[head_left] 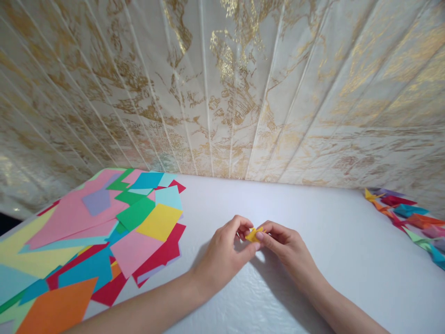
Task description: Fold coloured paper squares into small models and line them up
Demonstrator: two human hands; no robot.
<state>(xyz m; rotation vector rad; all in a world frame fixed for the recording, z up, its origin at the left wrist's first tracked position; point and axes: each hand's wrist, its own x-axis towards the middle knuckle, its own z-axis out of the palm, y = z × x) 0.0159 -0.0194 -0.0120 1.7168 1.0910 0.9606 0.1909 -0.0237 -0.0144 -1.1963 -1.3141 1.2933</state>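
Observation:
Between my two hands, just above the white table [222, 199], is a small piece of folded yellow paper [255, 234]. My left hand [229, 253] pinches it from the left with thumb and fingers. From the right, my right hand [287, 243] grips its other side between thumb and index finger. My fingers cover much of the paper, so its exact folded shape is hard to make out.
Loose coloured paper sheets [135, 250] overlap across the left of the table. Several folded paper figures [413, 211], bird-like in shape, lie along the right edge. Behind the table hangs a white curtain [222, 93] with gold patterns.

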